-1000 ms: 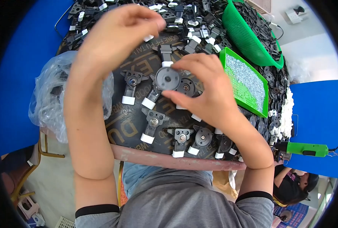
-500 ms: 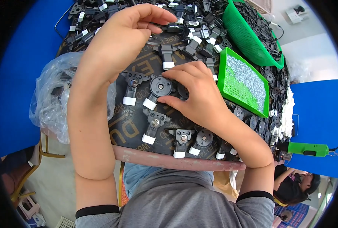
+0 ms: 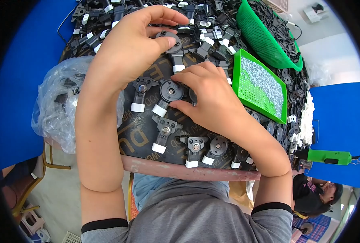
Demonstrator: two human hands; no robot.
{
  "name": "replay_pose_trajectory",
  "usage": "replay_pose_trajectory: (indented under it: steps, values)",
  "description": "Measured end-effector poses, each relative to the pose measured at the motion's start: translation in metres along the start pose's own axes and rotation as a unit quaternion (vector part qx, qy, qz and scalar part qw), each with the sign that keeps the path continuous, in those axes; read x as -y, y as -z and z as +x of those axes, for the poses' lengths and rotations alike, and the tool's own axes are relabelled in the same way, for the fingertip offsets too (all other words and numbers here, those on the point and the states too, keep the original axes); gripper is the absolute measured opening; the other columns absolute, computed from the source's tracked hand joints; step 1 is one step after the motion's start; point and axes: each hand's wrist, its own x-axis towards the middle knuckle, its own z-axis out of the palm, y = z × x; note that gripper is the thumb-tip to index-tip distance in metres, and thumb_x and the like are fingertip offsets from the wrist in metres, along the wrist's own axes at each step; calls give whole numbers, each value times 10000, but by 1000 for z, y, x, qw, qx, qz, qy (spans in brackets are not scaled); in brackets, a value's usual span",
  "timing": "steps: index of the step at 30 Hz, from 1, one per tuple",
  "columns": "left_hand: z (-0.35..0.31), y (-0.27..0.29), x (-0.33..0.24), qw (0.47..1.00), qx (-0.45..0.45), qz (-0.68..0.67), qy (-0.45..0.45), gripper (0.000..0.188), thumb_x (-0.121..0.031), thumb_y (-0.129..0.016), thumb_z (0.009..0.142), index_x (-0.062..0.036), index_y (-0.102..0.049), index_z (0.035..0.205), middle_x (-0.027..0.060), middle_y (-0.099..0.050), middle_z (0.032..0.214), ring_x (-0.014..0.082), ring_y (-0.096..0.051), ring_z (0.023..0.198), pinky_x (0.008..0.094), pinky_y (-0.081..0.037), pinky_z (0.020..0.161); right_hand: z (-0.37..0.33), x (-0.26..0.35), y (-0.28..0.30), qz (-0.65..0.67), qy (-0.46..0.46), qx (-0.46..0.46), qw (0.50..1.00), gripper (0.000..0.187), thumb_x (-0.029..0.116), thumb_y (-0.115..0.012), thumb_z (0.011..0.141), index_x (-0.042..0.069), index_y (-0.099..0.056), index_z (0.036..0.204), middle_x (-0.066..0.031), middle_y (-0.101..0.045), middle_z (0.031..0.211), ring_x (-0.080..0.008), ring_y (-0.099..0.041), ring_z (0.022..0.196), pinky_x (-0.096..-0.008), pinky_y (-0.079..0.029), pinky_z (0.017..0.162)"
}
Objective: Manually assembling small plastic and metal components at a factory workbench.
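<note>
Stretched toward the far side, my left hand (image 3: 137, 44) pinches a black round disc (image 3: 172, 43) between thumb and fingers. Below that disc is a black bracket with a white end cap (image 3: 178, 62). In the middle, the thumb and forefinger of my right hand (image 3: 212, 97) close on opposite edges of another black disc (image 3: 171, 91), which sits on a bracket with a white cap (image 3: 159, 110). Bare brackets with metal centre pins stand around it, one to its left (image 3: 142, 87), one below (image 3: 166, 127) and one near the table edge (image 3: 195, 146). A further bracket there carries a disc (image 3: 218, 146).
Many black brackets (image 3: 206, 46) are heaped along the far side. A green tray (image 3: 235, 87) of small metal pieces lies at right, below a green basket (image 3: 265, 48) of black parts. Clear plastic bags (image 3: 58, 109) sit at left. A green-handled tool (image 3: 330, 157) is at far right.
A black disc now shows between my left thumb and fingers, where none was visible before. My right hand stays almost in place at the middle disc.
</note>
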Motion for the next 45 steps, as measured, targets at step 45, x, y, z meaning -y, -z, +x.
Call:
replay_pose_trajectory:
  steps: [45]
  values:
    - [-9, 24, -17, 981, 145, 44, 122, 272, -198, -694, 875, 0, -651, 1057, 9, -658, 831, 69, -605, 764, 221, -495, 705, 11, -4, 11, 25, 121, -230, 965, 473, 105, -845, 665, 37, -650, 1091, -116, -649, 1057, -251, -627, 868, -323, -519, 733]
